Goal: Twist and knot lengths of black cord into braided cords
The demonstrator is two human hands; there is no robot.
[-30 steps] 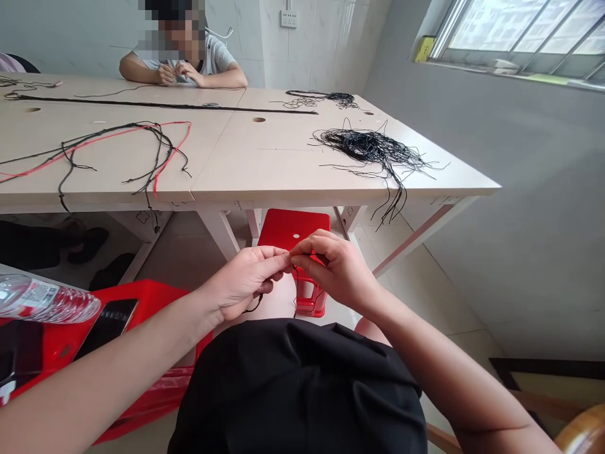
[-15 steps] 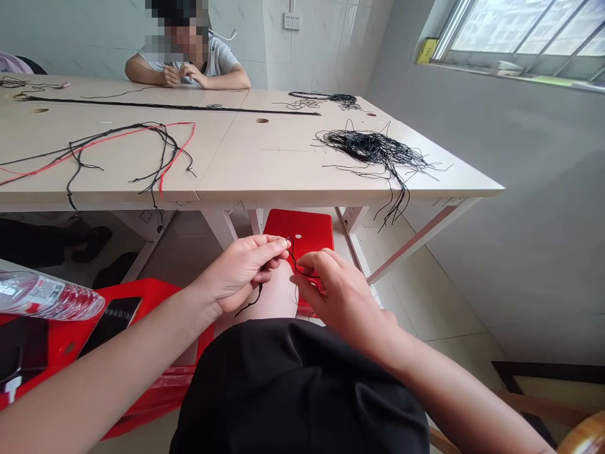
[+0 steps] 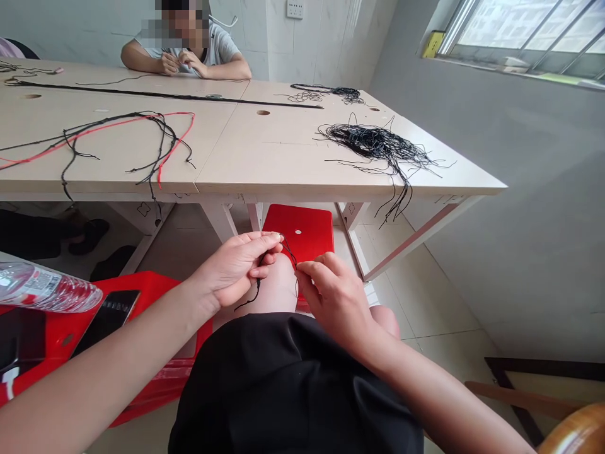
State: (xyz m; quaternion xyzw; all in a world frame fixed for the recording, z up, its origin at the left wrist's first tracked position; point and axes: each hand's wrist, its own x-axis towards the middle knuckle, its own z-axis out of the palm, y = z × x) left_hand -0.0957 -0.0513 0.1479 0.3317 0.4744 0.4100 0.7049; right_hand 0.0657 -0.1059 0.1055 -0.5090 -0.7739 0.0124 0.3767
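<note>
Above my bare knee, my left hand [image 3: 248,261] pinches a thin black cord [image 3: 288,246] between thumb and forefinger. A knotted tail of black cord [image 3: 258,291] hangs below its curled fingers. My right hand [image 3: 331,287] closes thumb and fingertips on the same cord, slightly lower and to the right. Between the two hands the cord makes a short, narrow loop, and a thin end dangles under the right fingertips. The hands do not touch each other.
On the table [image 3: 265,157] lie a tangled black cord bundle [image 3: 378,142], black and red cords [image 3: 113,126] and a long black strand [image 3: 170,96]. A person [image 3: 189,57] sits opposite. A red stool [image 3: 302,227] is under the table; a bottle [image 3: 47,289] and phone [image 3: 106,318] rest at left.
My right hand's fingers have drawn together on the cord. My left hand has shifted slightly left, and the cord between the hands looks straighter. The view has tilted slightly down.
</note>
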